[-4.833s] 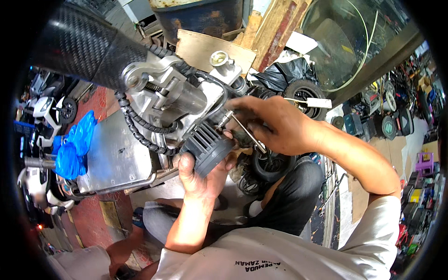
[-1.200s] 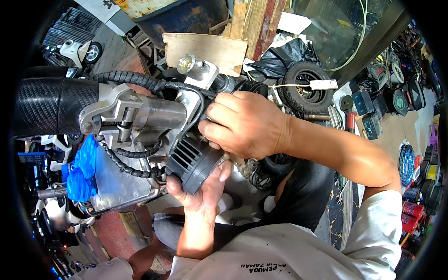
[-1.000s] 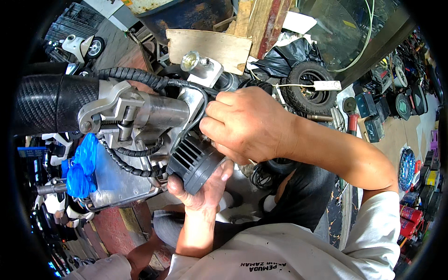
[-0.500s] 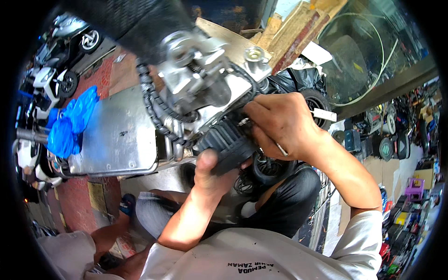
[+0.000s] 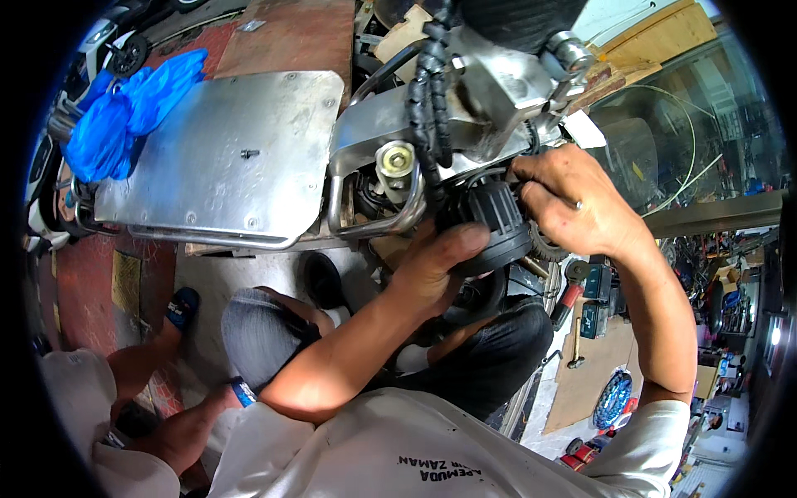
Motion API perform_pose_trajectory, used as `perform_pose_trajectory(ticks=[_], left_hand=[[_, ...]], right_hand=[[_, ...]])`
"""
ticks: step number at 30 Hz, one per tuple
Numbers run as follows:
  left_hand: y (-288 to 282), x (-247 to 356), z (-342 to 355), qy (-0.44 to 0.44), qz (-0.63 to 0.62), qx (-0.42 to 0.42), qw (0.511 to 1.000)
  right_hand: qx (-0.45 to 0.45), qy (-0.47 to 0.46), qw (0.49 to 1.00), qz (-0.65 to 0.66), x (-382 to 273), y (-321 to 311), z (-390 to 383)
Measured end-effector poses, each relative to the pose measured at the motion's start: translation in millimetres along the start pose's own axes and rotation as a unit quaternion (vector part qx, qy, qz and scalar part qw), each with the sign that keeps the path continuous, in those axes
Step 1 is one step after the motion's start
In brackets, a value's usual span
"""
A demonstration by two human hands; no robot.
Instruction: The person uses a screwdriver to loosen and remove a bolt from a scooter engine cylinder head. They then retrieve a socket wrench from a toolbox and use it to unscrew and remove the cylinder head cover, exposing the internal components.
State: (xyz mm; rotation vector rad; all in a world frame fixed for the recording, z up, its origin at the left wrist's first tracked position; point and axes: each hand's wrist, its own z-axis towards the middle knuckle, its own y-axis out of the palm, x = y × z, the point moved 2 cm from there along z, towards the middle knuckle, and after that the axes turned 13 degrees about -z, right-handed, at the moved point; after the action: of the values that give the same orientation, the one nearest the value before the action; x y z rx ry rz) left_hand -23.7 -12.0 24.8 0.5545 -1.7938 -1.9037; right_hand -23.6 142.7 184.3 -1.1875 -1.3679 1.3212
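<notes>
My left hand (image 5: 436, 270) grips a round black finned unit (image 5: 501, 216) from below, its thumb across the lower housing. My right hand (image 5: 574, 199) is curled at the unit's upper right, pinching a thin metal tool (image 5: 578, 205) that is mostly hidden by the fingers. Just left of and above the unit, wrapped black cables (image 5: 430, 100) hang beside a bright metal joint assembly (image 5: 506, 83) below a dark tube (image 5: 519, 18). A thin black lead runs over the unit toward the assembly. Whatever the tool tip meets is hidden.
A metal deck plate (image 5: 216, 149) with a loose small bolt lies left, a blue plastic bag (image 5: 108, 141) on its corner. Another person's forearm (image 5: 183, 436) and leg are at lower left. A glass panel (image 5: 664, 158), wood boards, a mallet (image 5: 578, 340) and tool clutter fill the right.
The view has swung, bringing more deck plate in and shifting the assembly rightward in the picture. Both hands and the black unit moved right; my left hand still holds the unit.
</notes>
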Motion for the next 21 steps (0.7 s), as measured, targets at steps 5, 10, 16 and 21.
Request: perform_pose_trajectory(ticks=[5, 10, 16, 21], left_hand=[[-10.2, -3.0, 1.0, 0.011, 0.047, 0.012, 0.999], [-20.3, 4.9, 7.0, 0.013, 0.093, -0.018, 0.995], [-0.6, 6.8, 6.8, 0.024, 0.128, -0.006, 0.992], [0.1, 5.2, 2.4, 0.026, 0.124, 0.004, 0.992]], right_hand=[[0.014, 0.077, 0.997, 0.007, 22.9, 16.5, 4.6], [-0.122, 0.058, 0.990, 0.032, 16.2, 2.3, 11.9], [0.047, 0.020, 0.998, -0.021, 19.4, 21.0, -16.1], [0.063, 0.087, 0.992, 0.067, 30.9, 32.4, -26.9]])
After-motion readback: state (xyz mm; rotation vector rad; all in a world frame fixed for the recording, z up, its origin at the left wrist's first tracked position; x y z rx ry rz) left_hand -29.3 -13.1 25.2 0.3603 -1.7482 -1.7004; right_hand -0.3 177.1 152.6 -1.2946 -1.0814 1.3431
